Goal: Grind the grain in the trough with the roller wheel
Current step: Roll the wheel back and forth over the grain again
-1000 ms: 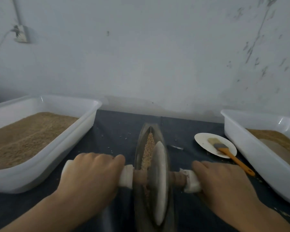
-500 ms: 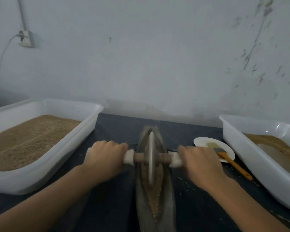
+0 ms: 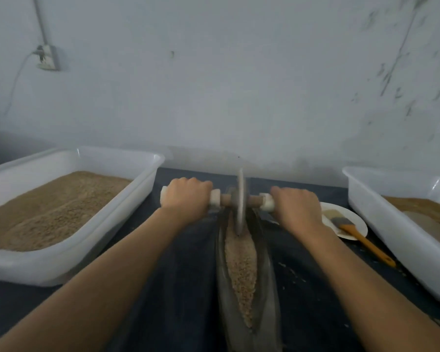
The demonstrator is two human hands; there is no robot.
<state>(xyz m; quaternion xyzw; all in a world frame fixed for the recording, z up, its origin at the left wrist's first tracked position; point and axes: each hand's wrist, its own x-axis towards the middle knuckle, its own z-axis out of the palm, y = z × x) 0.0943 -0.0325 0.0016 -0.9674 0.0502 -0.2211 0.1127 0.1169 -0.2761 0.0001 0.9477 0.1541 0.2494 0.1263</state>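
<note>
A dark boat-shaped trough [image 3: 267, 280] lies lengthwise on the dark table, with a strip of tan grain [image 3: 240, 262] along its groove. The grey roller wheel [image 3: 240, 201] stands upright at the trough's far end, on a wooden axle with white-wrapped handles. My left hand [image 3: 186, 199] is closed around the left handle. My right hand [image 3: 299, 208] is closed around the right handle. Both arms are stretched forward. The far tip of the trough is hidden behind the wheel.
A white tub [image 3: 61, 260] full of grain sits at the left. Another white tub [image 3: 381, 217] with brown meal sits at the right. Between it and the trough, a white plate [image 3: 358, 222] holds an orange-handled brush [image 3: 358, 233]. Loose grains dot the cloth. A wall stands close behind.
The roller wheel has rolled from the near end of the trough to its far end, with both hands on the handles. The grain behind it now lies uncovered.
</note>
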